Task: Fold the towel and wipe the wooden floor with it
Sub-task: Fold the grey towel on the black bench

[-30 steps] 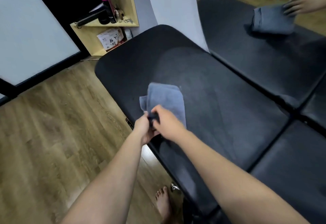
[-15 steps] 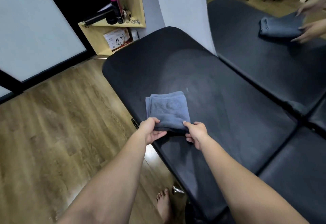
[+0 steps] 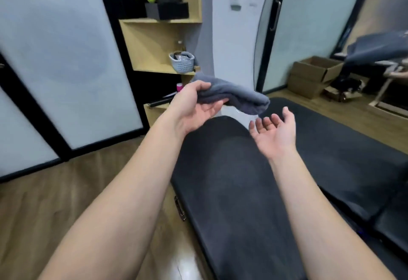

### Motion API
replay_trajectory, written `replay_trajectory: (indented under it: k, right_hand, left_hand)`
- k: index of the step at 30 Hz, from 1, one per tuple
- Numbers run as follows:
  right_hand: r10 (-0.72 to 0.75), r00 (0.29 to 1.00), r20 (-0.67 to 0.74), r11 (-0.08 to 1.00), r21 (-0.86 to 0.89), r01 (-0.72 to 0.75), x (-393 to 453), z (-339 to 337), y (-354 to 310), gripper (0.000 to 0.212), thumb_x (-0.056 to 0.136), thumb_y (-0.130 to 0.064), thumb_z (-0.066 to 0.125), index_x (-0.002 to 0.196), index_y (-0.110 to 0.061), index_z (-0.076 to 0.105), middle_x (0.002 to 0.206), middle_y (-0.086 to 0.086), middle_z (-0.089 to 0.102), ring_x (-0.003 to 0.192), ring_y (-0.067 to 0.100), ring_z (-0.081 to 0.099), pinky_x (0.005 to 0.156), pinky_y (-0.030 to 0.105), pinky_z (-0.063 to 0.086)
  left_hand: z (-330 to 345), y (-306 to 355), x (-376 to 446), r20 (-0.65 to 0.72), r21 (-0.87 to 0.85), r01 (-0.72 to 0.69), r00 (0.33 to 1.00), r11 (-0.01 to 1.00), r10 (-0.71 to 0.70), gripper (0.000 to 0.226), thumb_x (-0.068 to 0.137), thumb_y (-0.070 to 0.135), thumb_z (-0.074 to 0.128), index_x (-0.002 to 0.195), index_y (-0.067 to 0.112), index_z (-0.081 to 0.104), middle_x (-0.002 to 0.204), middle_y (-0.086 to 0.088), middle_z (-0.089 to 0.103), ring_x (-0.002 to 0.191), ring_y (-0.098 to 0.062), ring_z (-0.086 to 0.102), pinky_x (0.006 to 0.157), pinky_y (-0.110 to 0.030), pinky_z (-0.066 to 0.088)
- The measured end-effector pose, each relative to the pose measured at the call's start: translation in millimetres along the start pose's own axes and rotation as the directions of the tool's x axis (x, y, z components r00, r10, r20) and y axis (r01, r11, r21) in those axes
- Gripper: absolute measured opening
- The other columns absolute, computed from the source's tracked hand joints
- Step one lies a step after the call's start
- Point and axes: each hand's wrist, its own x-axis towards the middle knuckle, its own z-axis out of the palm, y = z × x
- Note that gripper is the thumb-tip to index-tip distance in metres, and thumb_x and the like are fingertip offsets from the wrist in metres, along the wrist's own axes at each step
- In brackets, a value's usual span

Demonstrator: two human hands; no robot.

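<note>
A folded grey-blue towel (image 3: 240,97) is lifted in the air above the far end of the black padded bench (image 3: 238,180). My left hand (image 3: 194,105) grips its left end, thumb on top and fingers underneath. My right hand (image 3: 274,132) is palm up with fingers spread, just below and to the right of the towel's free end, not touching it. The wooden floor (image 3: 55,202) lies to the left of the bench.
A wooden shelf unit (image 3: 163,43) with a small plastic basket (image 3: 182,62) stands against the wall behind the towel. Frosted panels (image 3: 59,59) line the left. Cardboard boxes (image 3: 313,76) sit at the back right. A second dark bench (image 3: 344,138) runs along the right.
The towel was lying folded on the bench with both hands at its near edge. Now my left hand has lifted it, my right hand has let go, and the view has tilted upward.
</note>
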Motion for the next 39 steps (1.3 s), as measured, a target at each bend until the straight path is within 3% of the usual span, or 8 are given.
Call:
replay_trajectory:
  k: [7, 13, 20, 27, 29, 32, 35, 39]
  right_hand:
    - [0.248, 0.782, 0.572, 0.968, -0.122, -0.217, -116, 48, 11, 0.088, 0.079, -0.084, 0.042, 0.125, -0.014, 0.07, 0.14, 0.019, 0.057, 0.125, 0.046, 0.055, 0.106, 0.064, 0.038]
    - [0.471, 0.791, 0.39, 0.875, -0.097, -0.474, -200, -13, 98, 0.096, 0.079, -0.088, 0.04, 0.136, -0.013, 0.059, 0.135, 0.022, 0.06, 0.125, 0.042, 0.057, 0.106, 0.056, 0.043]
    - [0.624, 0.655, 0.427, 0.77, -0.19, -0.61, -300, 23, 148, 0.091, 0.084, -0.081, 0.042, 0.125, -0.002, 0.064, 0.13, 0.026, 0.062, 0.128, 0.042, 0.053, 0.111, 0.055, 0.035]
    - [0.74, 0.435, 0.513, 0.65, -0.713, -0.263, -424, 85, 174, 0.061, 0.095, -0.05, 0.056, 0.13, 0.0, 0.058, 0.119, 0.021, 0.066, 0.109, 0.03, 0.064, 0.103, 0.044, 0.049]
    - [0.758, 0.43, 0.49, 0.579, -0.81, -0.097, -469, 74, 194, 0.045, 0.094, -0.039, 0.062, 0.119, -0.001, 0.063, 0.104, 0.018, 0.068, 0.095, 0.027, 0.065, 0.095, 0.041, 0.051]
    - [0.81, 0.411, 0.417, 0.395, -0.908, 0.144, -523, 35, 230, 0.012, 0.094, -0.015, 0.063, 0.098, -0.003, 0.066, 0.093, 0.017, 0.068, 0.081, 0.024, 0.066, 0.073, 0.03, 0.057]
    - [0.884, 0.377, 0.276, 0.185, -0.948, 0.261, -578, -18, 271, 0.01, 0.091, -0.003, 0.054, 0.095, -0.001, 0.063, 0.092, 0.021, 0.063, 0.087, 0.03, 0.059, 0.077, 0.034, 0.048]
    - [0.946, 0.288, 0.151, 0.045, -0.939, 0.342, -645, -92, 316, 0.017, 0.09, -0.008, 0.055, 0.098, -0.002, 0.068, 0.098, 0.022, 0.068, 0.093, 0.031, 0.063, 0.087, 0.041, 0.049]
  left_hand:
    - [4, -9, -164, -0.072, 0.124, 0.017, 0.997, 0.992, -0.009, 0.034, 0.097, 0.036, 0.052, 0.118, 0.011, 0.061, 0.102, -0.01, 0.075, 0.084, -0.028, 0.076, 0.059, -0.029, 0.059]
    - [-66, -73, -259, -0.421, 0.845, 0.067, 0.696, 0.531, 0.581, 0.057, 0.091, 0.054, 0.061, 0.134, 0.022, 0.043, 0.138, -0.002, 0.052, 0.12, -0.016, 0.054, 0.102, -0.037, 0.046]
    - [-72, -36, -332, -0.201, 0.976, 0.11, 0.779, 0.187, 0.594, 0.036, 0.091, 0.049, 0.06, 0.122, 0.03, 0.063, 0.129, 0.008, 0.064, 0.117, -0.011, 0.058, 0.097, -0.024, 0.041]
    - [-114, -19, -493, -0.458, 0.764, 0.01, 0.713, 0.645, 0.531, 0.085, 0.057, 0.076, 0.069, 0.134, 0.047, 0.047, 0.142, 0.013, 0.048, 0.115, -0.003, 0.056, 0.069, -0.032, 0.054]
    - [-141, -39, -544, -0.528, 0.738, 0.06, 0.672, 0.672, 0.52, 0.1, 0.066, 0.062, 0.078, 0.148, 0.047, 0.024, 0.154, 0.005, 0.029, 0.133, -0.018, 0.044, 0.092, -0.049, 0.052]
    - [-176, -75, -624, -0.386, 0.923, 0.241, 0.585, 0.301, 0.714, 0.122, 0.066, 0.046, 0.087, 0.157, 0.037, 0.005, 0.166, 0.002, 0.0, 0.153, -0.021, 0.008, 0.12, -0.05, 0.018]
    - [-196, -108, -704, -0.187, 0.896, 0.381, 0.789, -0.228, 0.585, 0.092, 0.065, 0.053, 0.08, 0.145, 0.037, 0.038, 0.162, 0.006, 0.027, 0.152, -0.017, 0.012, 0.113, -0.073, 0.006]
    - [-216, -171, -791, -0.325, 0.913, 0.389, 0.879, -0.128, 0.35, 0.05, 0.068, 0.058, 0.078, 0.096, 0.024, 0.055, 0.09, 0.009, 0.062, 0.099, -0.023, 0.062, 0.102, -0.051, 0.032]
